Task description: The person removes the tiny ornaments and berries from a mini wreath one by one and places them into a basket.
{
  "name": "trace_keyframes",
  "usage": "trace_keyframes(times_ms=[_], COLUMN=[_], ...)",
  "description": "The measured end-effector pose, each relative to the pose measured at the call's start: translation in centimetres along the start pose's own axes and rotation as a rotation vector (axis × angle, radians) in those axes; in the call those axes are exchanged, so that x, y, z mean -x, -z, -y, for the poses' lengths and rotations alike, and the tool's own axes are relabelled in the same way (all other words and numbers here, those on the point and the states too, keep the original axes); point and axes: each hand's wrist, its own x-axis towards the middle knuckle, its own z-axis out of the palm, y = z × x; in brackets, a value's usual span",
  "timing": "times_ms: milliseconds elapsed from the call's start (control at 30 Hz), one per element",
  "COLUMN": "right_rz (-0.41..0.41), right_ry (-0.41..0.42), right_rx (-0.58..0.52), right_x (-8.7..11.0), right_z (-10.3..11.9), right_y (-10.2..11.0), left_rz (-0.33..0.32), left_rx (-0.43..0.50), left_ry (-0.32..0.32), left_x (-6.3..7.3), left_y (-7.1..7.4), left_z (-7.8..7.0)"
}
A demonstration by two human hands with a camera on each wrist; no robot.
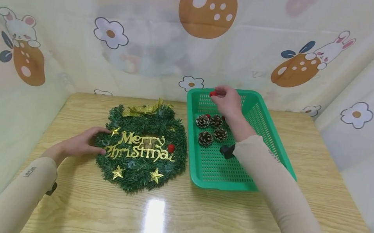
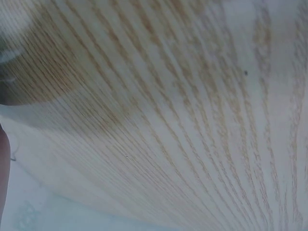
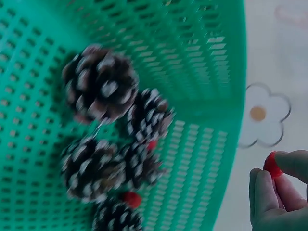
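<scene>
Over the back of a green plastic basket (image 1: pixel 194 172), my right hand (image 1: pixel 227 103) pinches a small red berry (image 3: pixel 273 165) between thumb and fingers. Several pine cones (image 3: pixel 100 84) with white-tipped scales lie in the basket, with red berries (image 3: pixel 132 199) among them. My left hand (image 1: pixel 81 142) rests at the left edge of a green wreath (image 1: pixel 132 183), thumb and fingers spread along its side. Gold "Merry Christmas" lettering (image 1: pixel 141 139) crosses the wreath. Gold stars (image 1: pixel 156 175), a gold ribbon (image 1: pixel 143 109) and one red berry (image 1: pixel 171 148) also sit on it.
Both wreath and basket lie on a wooden table (image 1: pixel 106 216), the basket to the right. A patterned curtain (image 1: pixel 151 60) hangs behind and along both sides. The left wrist view shows mostly wood grain.
</scene>
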Motion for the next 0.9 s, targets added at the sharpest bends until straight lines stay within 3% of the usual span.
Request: trace_keyframes(times_ms=[367, 900], right_rz=[-0.055, -0.072], right_ry=[-0.098, -0.147], right_rx=[0.065, 0.1], right_x=[-0.5, -1.2], right_z=[-2.8, -5.3], right_y=[1.7, 2.9], left_rz=[-0.001, -0.001], left_rx=[0.005, 0.005], left_ry=[-0.01, -0.01], left_x=[-0.1, -0.1], left_y=[-0.1, -0.1], left_z=[0.0, 0.2])
